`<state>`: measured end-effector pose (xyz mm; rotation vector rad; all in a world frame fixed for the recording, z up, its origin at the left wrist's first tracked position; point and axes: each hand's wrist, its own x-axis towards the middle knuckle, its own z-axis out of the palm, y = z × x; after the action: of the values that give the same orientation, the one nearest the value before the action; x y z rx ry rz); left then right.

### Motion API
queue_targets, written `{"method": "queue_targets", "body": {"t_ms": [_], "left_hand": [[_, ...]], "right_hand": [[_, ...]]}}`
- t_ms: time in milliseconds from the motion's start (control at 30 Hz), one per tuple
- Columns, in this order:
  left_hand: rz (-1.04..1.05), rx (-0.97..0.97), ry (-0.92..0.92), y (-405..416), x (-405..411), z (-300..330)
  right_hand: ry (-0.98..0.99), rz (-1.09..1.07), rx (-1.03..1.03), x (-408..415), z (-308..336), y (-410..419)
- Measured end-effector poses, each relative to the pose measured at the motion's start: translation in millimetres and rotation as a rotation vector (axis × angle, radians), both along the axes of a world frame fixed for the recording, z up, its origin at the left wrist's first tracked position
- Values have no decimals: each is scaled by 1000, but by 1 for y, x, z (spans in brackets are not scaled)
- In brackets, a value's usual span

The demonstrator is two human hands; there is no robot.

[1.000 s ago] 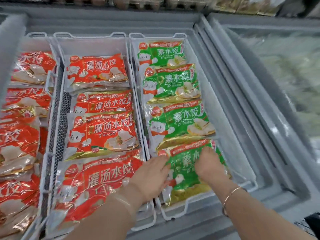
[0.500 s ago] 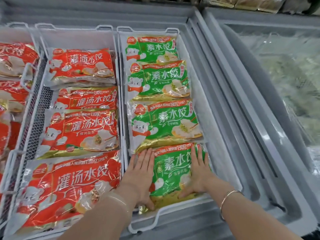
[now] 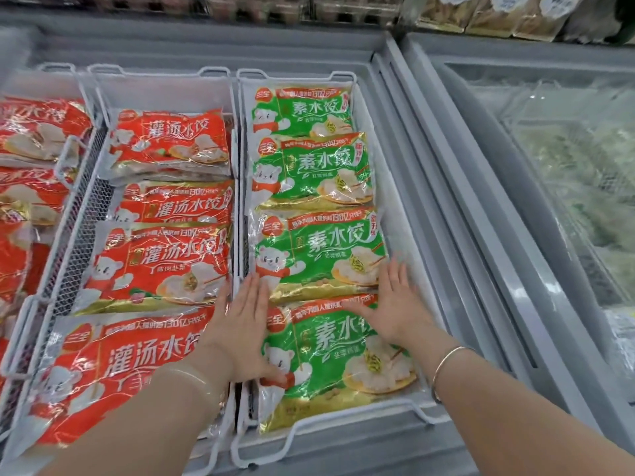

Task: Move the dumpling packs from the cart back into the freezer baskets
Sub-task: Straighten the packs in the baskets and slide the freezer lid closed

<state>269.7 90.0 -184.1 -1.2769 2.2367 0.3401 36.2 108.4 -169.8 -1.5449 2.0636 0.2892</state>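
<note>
Several green dumpling packs lie in a row in the right white wire basket of the freezer. The nearest green pack lies flat at the basket's front end. My left hand rests flat with fingers spread on that pack's left edge, over the divide between baskets. My right hand lies flat and spread on its upper right corner, with fingertips reaching the green pack behind. Neither hand grips anything. Red dumpling packs fill the middle basket.
A third basket with red packs sits at the left. The freezer's grey frame and sliding rails run along the right, beside a closed glass-lidded freezer. Packaged goods line the shelf behind.
Both hands have slid up the nearest green pack, from pressing its middle to lying flat at its upper corners. The camera has moved closer to the basket.
</note>
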Motion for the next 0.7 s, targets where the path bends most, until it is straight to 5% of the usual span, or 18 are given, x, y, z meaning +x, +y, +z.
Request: {"method": "queue_targets", "body": {"t_ms": [300, 700], "left_hand": [[-39, 10, -159, -5, -11, 5], [239, -378, 73, -59, 43, 149]], "right_hand": [[-166, -75, 127, -11, -1, -12], [-94, 4, -292, 74, 140, -74]]}}
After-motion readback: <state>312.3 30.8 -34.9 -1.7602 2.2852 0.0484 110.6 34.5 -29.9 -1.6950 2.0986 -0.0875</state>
